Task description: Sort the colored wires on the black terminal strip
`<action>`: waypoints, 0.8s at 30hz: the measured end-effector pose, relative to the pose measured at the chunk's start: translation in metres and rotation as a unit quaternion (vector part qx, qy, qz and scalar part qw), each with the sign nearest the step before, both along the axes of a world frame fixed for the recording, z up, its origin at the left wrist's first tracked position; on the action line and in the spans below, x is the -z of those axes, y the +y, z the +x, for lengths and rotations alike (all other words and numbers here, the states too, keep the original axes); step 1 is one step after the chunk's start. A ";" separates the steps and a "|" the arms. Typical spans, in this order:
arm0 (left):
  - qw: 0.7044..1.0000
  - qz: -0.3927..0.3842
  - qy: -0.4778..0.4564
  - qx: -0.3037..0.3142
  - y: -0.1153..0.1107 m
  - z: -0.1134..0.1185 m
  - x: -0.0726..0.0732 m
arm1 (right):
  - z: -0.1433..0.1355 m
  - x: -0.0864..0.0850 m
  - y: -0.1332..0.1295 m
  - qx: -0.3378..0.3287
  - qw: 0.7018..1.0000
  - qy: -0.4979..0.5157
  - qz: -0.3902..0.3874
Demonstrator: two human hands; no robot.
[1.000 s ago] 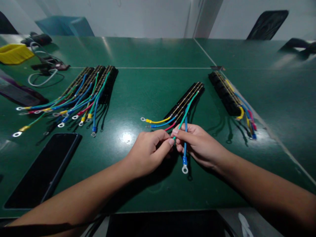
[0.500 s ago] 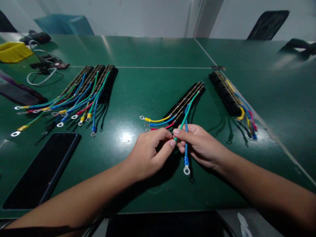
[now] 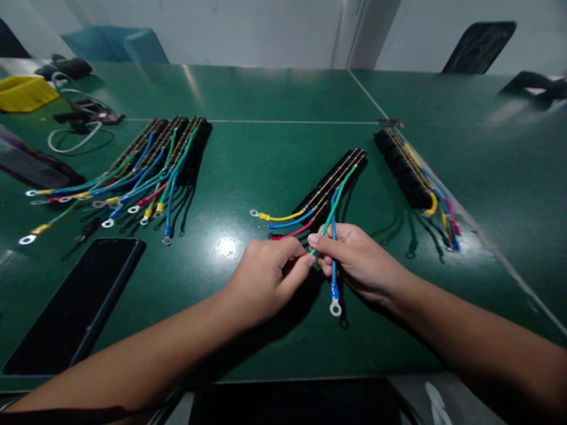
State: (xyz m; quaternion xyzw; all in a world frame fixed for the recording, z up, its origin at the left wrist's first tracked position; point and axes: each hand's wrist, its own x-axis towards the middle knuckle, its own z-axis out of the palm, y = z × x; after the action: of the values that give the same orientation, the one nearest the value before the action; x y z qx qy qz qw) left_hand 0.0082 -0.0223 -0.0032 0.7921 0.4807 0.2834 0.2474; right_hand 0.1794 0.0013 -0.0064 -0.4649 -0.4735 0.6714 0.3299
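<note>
Both my hands pinch one green wire near its lower end. My left hand is closed on the end of it, where a bit of yellow shows; the tip is hidden by my fingers. Just above, my right hand holds the same wire between thumb and fingers. A blue wire with a ring terminal hangs past my right fingers. The wires come from a black terminal block lying slanted on the table. Yellow, blue and red wires with ring terminals stick out at its left.
Several similar wired blocks lie side by side at the left, and another block lies at the right. A phone rests at the front left of the green table. Behind it are a yellow bin and a white cable.
My left hand has shifted slightly down and left along the green wire, and a bit of yellow now shows at its fingertips. More of the red wire's end is visible. The blocks stay put.
</note>
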 end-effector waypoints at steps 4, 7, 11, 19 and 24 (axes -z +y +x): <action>0.998 0.057 0.012 0.007 -0.001 0.000 0.002 | -0.001 0.000 0.000 -0.006 1.000 0.007 0.003; 0.997 0.076 0.008 0.026 -0.001 0.000 0.002 | -0.001 0.000 0.000 -0.007 1.000 0.004 0.004; 0.997 0.074 0.010 0.033 -0.001 0.000 0.002 | 0.000 0.000 0.000 -0.008 1.000 0.001 0.004; 0.999 0.031 0.001 0.015 0.001 0.000 0.002 | 0.000 0.000 -0.001 -0.010 1.000 0.001 0.002; 0.999 0.048 -0.001 0.026 -0.001 -0.001 0.002 | -0.001 0.000 0.000 -0.009 1.000 0.009 -0.003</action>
State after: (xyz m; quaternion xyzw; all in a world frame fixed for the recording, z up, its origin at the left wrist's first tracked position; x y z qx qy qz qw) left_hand 0.0074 -0.0229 -0.0051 0.8151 0.4458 0.3000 0.2167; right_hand 0.1789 0.0009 -0.0065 -0.4555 -0.4721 0.6802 0.3271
